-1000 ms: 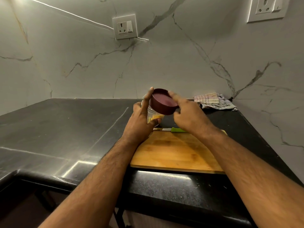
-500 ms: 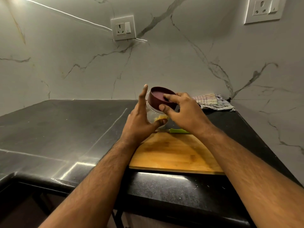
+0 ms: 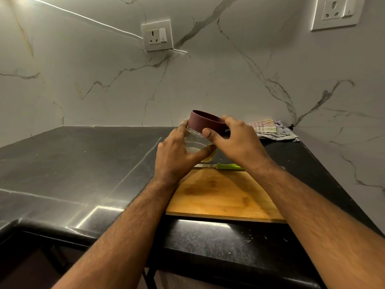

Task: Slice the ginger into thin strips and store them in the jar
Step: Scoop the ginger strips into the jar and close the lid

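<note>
Lid (image 3: 205,123) seating on jar (image 3: 194,140).
Left hand (image 3: 176,157) grips jar; right hand (image 3: 239,142) grips lid: seat it level, then twist.

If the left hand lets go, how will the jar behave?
The jar looks clear and smooth, probably slippery. It holds little, so likely light. It is tilted under the lid, so it may tip.

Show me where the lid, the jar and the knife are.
lid (image 3: 205,123), head view, on its maroon side wall.
jar (image 3: 192,140), head view, on the clear glass below the lid.
knife (image 3: 228,166), head view, on its green handle.
</note>
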